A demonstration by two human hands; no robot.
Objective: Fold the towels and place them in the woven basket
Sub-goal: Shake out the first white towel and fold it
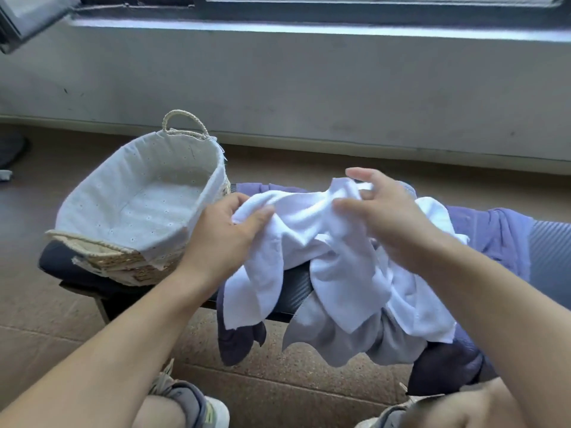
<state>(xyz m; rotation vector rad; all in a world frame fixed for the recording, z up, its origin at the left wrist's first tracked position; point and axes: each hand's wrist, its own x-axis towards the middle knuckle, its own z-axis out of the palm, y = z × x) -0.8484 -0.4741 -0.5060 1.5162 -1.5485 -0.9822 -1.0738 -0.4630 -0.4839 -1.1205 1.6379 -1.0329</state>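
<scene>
A dark tabletop (296, 291) sits below a window wall. At frame centre, both hands pinch a crumpled white towel (327, 242): left hand (225, 233) on its left edge, right hand (392, 217) on top. The lined woven basket (102, 257) stands left, with no towel inside.

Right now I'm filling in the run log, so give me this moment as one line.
stage: picking up | left hand: gripping white towel | right hand: pinching same towel | woven basket: no towels inside | folded: none
</scene>
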